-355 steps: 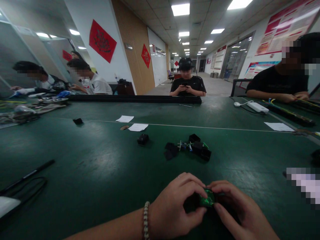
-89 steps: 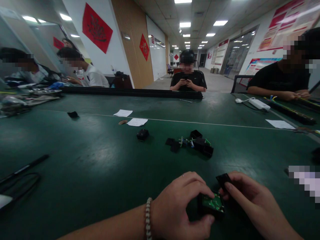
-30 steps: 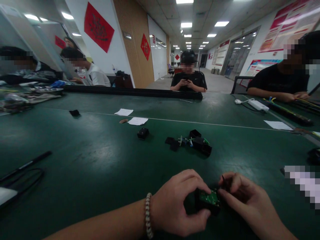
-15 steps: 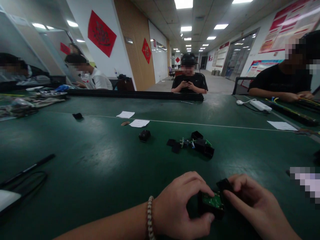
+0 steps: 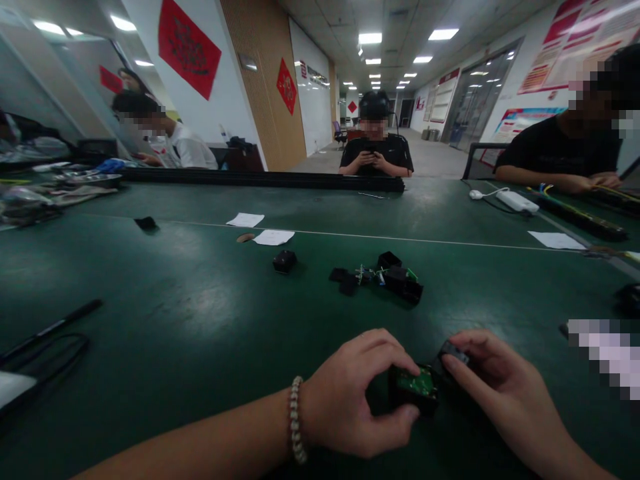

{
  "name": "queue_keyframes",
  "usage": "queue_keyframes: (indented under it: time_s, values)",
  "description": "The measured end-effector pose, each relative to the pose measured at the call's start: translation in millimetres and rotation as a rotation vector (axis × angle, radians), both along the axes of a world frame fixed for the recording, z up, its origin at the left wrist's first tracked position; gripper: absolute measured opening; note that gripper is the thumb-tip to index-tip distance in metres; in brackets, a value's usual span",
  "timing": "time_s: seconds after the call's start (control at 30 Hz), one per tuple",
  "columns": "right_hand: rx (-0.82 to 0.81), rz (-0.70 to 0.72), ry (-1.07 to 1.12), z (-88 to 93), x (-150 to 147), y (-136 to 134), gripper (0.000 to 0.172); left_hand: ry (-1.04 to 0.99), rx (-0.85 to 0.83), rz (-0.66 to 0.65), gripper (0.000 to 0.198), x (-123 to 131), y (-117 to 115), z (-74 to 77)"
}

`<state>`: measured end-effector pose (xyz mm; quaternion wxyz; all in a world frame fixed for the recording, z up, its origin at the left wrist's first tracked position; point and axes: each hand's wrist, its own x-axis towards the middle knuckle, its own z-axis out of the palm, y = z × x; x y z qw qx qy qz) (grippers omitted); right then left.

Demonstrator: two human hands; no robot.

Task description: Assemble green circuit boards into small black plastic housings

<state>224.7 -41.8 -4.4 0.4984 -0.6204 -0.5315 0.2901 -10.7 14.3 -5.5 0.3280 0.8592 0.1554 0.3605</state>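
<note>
Near the table's front edge my left hand (image 5: pixel 357 393), a bead bracelet on its wrist, pinches a small black housing with a green circuit board (image 5: pixel 414 387) inside it. My right hand (image 5: pixel 493 387) sits just to the right of the housing, fingers closed on a small black cover piece (image 5: pixel 451 351) at the housing's upper right corner. Farther out on the green table (image 5: pixel 200 313) lies a cluster of black parts with coloured wires (image 5: pixel 387 279).
A lone black block (image 5: pixel 284 261) and two paper slips (image 5: pixel 260 228) lie mid-table. A black pen and cable (image 5: pixel 50 340) lie at the left. A long black rail (image 5: pixel 260 179) crosses the far side. A white power strip (image 5: pixel 515 200) is at right. Other people sit around the table.
My right hand has kept shifting the black cover piece against the housing's right corner, now held lower and closer. My left hand stays clamped on the housing. The view dipped slightly.
</note>
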Motion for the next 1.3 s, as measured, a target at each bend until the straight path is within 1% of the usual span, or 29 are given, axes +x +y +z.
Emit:
queue_keyframes:
  time_s: [0.17,0.3,0.6,0.87,1.13,1.3]
  values:
    - [0.021,0.040,0.082,0.2,-2.1,0.8,0.015,-0.017,-0.005,0.003,0.037,0.2,-1.6,1.8]
    - [0.037,0.075,0.139,-1.0,-1.0,0.5,0.027,-0.008,-0.014,0.006,0.037,0.4,-2.2,3.6]
    - [0.027,0.147,0.197,2.0,-3.3,1.1,0.032,-0.003,-0.002,0.001,0.037,0.4,-2.2,4.1]
    - [0.005,0.168,0.242,-5.9,-2.0,1.5,0.036,-0.028,0.006,0.002,0.039,1.1,-1.2,1.3]
    - [0.065,0.153,0.173,-4.3,-1.7,1.2,0.034,-0.026,-0.002,0.010,0.039,0.7,-2.9,2.0]
    - [0.099,0.138,0.154,-4.3,-2.7,2.6,0.034,-0.036,0.002,0.016,0.040,0.9,-3.2,-0.4]
